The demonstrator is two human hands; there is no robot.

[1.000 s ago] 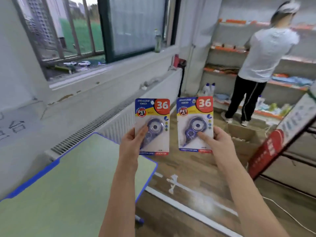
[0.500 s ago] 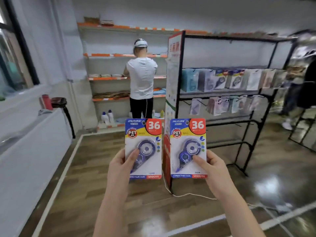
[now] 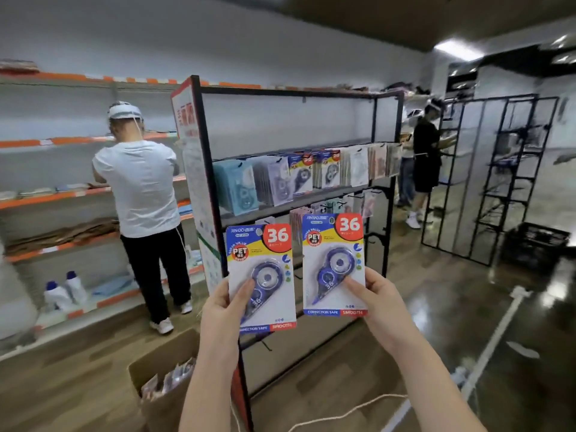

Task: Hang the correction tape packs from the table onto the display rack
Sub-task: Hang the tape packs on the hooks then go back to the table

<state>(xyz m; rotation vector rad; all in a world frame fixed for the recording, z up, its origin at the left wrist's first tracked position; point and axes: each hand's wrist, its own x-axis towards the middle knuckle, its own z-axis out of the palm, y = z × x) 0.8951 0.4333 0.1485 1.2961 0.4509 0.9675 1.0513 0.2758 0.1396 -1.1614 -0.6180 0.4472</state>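
I'm looking at 2 correction tape packs held up side by side, 1 in each hand, and a fair bit is hidden. The left hand [image 3: 225, 310] covers the lower left edge of the left pack [image 3: 261, 277], its thumb lying across the blister; the fingers behind the card are out of sight. The right hand [image 3: 378, 302] does the same on the right pack [image 3: 334, 263], thumb pressed on the front near the lower right corner, fingers behind it unseen. Both hands pinch their cards between thumb and hidden fingers.

The packs match: white card, blue and yellow header, a red disc with "36", a round "PET" badge, a blue dispenser under clear plastic, and a strip along the bottom reading "CORRECTION TAPE" and "SMOOTH". On the left pack that strip is partly cut off by the hand. The smaller print is too blurred to read.

Beyond the hands stands the black display rack [image 3: 199, 169], and the packs block part of its lower rows. Hung packs [image 3: 299, 177] fill its upper row, soft and smeared; a few look like the same product. Below the left hand a cardboard box [image 3: 162, 366] holds more packets, indistinct. Left of the left hand, a person in a white shirt [image 3: 140, 185] faces orange-edged wall shelves [image 3: 53, 194].
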